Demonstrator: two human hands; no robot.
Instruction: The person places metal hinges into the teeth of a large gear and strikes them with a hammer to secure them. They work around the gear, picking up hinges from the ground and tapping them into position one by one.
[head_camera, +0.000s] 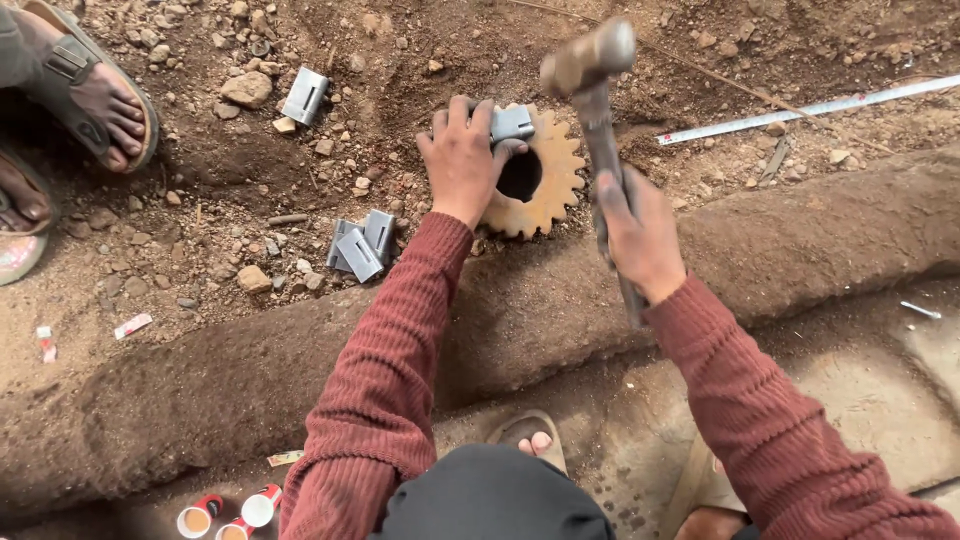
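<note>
The left hand (462, 158) presses a small grey folded metal bracket (511, 124) flat onto a rusty toothed gear (547, 185) lying on stony dirt. The right hand (640, 238) is closed round a raised hammer (590, 62); its handle end is hidden behind the wrist. More grey brackets (360, 246) lie left of the gear, and a steel tape (800, 110) lies to the right. Small red-and-white cups (228, 515) stand at the bottom edge, cut off.

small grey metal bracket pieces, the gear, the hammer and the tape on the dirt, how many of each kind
Small grey slotted metal brackets: 4, one under the left hand on the gear, one near the stones, two overlapping
Rusty toothed gear wheel: 1
Metal hammer in the right hand: 1
White measuring tape strip: 1
Total: 7
</note>
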